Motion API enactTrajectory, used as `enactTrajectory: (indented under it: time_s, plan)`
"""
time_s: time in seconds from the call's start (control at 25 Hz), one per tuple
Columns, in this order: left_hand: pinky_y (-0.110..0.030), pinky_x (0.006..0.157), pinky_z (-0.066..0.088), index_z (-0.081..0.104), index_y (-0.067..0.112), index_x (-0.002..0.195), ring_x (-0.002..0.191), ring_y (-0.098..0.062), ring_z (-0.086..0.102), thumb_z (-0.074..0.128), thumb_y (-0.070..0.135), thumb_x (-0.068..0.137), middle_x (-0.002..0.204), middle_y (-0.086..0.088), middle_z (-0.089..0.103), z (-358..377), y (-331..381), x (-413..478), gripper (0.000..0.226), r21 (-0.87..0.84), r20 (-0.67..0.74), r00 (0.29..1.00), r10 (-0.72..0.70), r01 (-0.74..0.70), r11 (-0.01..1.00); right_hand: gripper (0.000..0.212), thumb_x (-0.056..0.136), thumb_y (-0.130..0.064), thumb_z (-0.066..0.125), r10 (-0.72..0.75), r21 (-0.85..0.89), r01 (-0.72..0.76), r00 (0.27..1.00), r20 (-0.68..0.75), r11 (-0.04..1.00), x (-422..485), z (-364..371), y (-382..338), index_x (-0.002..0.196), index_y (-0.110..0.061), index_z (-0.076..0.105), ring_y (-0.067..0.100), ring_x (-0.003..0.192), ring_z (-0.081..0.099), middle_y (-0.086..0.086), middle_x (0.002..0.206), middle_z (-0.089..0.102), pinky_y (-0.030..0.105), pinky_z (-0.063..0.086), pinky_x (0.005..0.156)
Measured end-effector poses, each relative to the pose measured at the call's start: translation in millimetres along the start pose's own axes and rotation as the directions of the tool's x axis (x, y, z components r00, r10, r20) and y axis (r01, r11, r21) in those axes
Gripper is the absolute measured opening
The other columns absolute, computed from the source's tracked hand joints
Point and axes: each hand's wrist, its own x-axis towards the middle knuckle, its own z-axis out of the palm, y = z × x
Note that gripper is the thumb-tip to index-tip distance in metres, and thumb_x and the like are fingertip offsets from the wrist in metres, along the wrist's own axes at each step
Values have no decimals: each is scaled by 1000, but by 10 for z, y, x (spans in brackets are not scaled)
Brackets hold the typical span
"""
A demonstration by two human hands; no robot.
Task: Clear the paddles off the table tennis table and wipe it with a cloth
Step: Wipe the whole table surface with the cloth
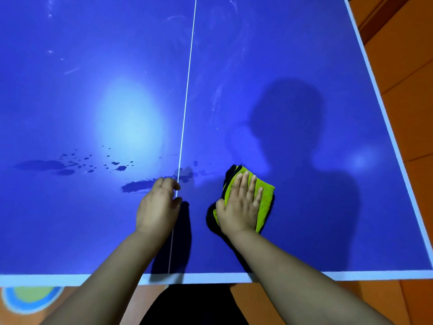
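The blue table tennis table [304, 66] fills the view, with a white centre line [187, 90] running away from me. My right hand [239, 205] lies flat with straight fingers on a folded green and black cloth [266, 198], pressing it onto the table just right of the centre line. My left hand [159, 205] rests on the table at the centre line with its fingers loosely curled and nothing in it. Dark wet splashes [70, 164] and a smear [136, 186] lie left of my left hand. No paddles are in view.
The table's white near edge [70, 279] runs across the bottom and its right edge [384, 102] slants away. Orange floor [410, 66] lies to the right. A round blue and yellow floor mat [28, 299] sits at the bottom left. Faint dry streaks [218, 95] mark the far surface.
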Motion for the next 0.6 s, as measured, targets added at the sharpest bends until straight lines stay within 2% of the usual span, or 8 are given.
enactTrajectory:
  time_s: [0.08,0.2,0.28,0.4,0.48,0.56,0.6]
  plan:
    - [-31,58,33,59,18,91,79,-30,58,59,21,87,90,-2,56,-14,51,181,5,39,-18,1000,18,-17,999,84,78,-40,19,55,40,-54,998,-13,998,386,-70,-94,152,-4,0,30,147,-12,13,160,-6,48,-15,115]
    - [-29,59,34,65,18,92,82,-29,59,59,28,88,91,-2,62,-30,135,516,12,114,-48,998,51,-45,992,80,87,-40,28,110,66,-106,992,-62,992,892,-197,-167,152,-4,-1,29,147,-14,13,160,-6,49,-13,115]
    - [-32,63,40,69,16,95,85,-32,60,63,26,85,92,-5,64,-27,184,813,15,133,-72,991,113,-103,986,80,89,-38,35,120,84,-114,990,-69,990,1232,-278,-198,152,-4,-1,29,147,-13,13,160,-6,48,-14,115]
    - [-39,84,44,66,7,108,102,-35,58,64,24,81,111,-13,64,5,268,1340,32,215,-75,983,170,-151,965,80,90,-40,36,135,88,-129,988,-78,988,1776,-403,-232,152,-4,0,28,147,-13,13,160,-5,49,-11,116]
    - [-40,101,33,58,4,121,123,-32,47,62,23,84,133,-14,52,22,344,1698,41,258,-43,989,143,-127,958,80,90,-40,35,127,78,-121,989,-81,990,2125,-476,-235,152,-4,0,28,147,-12,13,160,-5,49,-11,117]
    - [-39,107,27,52,3,126,131,-29,39,59,21,86,141,-15,44,46,397,2022,44,315,-25,986,164,-148,937,79,90,-40,34,95,57,-91,992,-84,994,2475,-559,-229,152,-5,0,28,147,-12,13,160,-5,49,-11,117]
    - [-40,107,28,53,1,123,130,-30,41,58,18,86,140,-16,45,53,431,2165,41,346,-23,982,189,-170,923,79,90,-40,33,81,44,-77,993,-86,996,2666,-604,-222,152,-5,0,27,147,-12,12,161,-5,49,-10,117]
